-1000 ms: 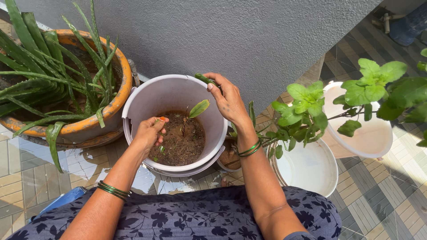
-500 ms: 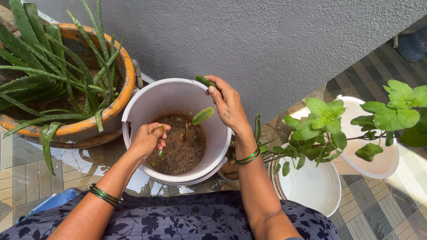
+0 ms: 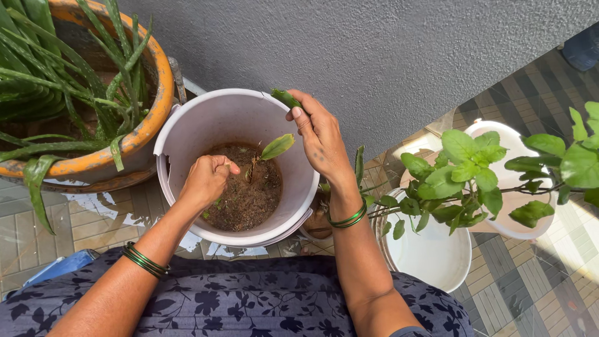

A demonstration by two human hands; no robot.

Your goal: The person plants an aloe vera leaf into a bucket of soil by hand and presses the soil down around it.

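A white plastic bucket [image 3: 187,118] holds dark soil [image 3: 246,196] with a small seedling [image 3: 274,148] standing in it, one green leaf at its top. My left hand [image 3: 206,180] is down inside the bucket above the soil, fingers curled shut; whether it holds anything is hidden. My right hand [image 3: 318,134] rests on the bucket's far right rim and grips a green leaf piece [image 3: 286,98] that sticks out past the fingers. Green bangles sit on both wrists.
A large orange pot [image 3: 146,118] of aloe stands to the left. A leafy green plant [image 3: 465,171] reaches over two white buckets [image 3: 437,249] at the right. A grey wall runs behind. Tiled floor lies below, wet near the orange pot.
My left hand has closed into a fist and moved slightly toward the seedling. The right hand keeps its place on the rim. The view has shifted a little.
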